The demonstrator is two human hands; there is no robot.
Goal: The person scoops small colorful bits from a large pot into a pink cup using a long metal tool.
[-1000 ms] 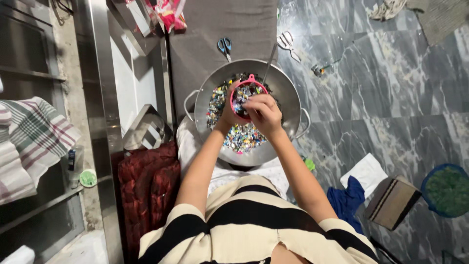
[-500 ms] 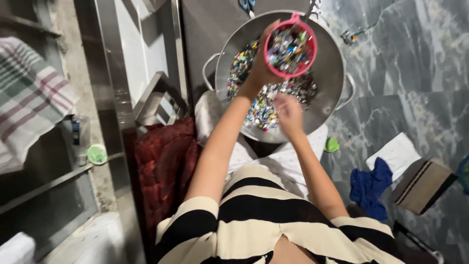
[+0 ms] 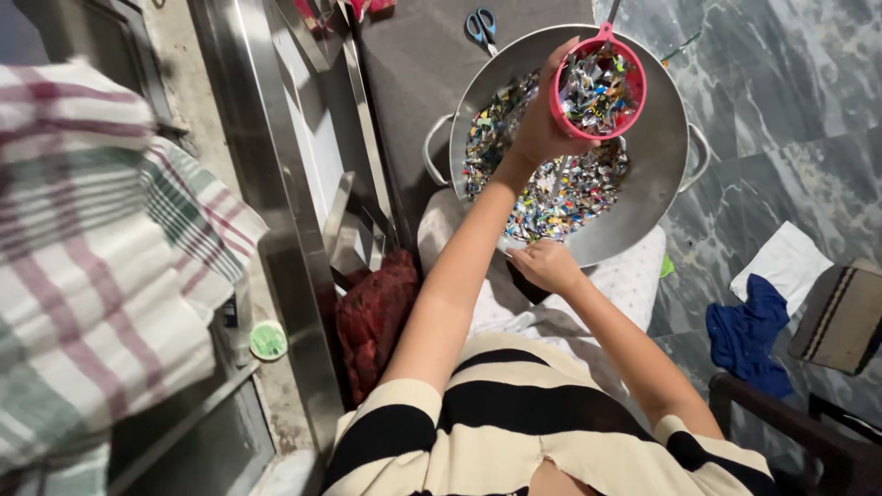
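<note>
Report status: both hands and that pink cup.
Left hand grips pink plastic cup of colourful scraps above steel basin. Right hand at basin's near rim. Nothing obstructing.

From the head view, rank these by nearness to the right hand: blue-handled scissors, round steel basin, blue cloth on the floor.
1. Round steel basin, touching the right hand at its near rim.
2. Blue cloth, on the floor to its right.
3. Blue-handled scissors, far beyond the basin.

The pink strainer (image 3: pixel 598 90) hides the left grip's fingertips; the plaid cloth (image 3: pixel 92 257) blurs, cut by the left edge.
</note>
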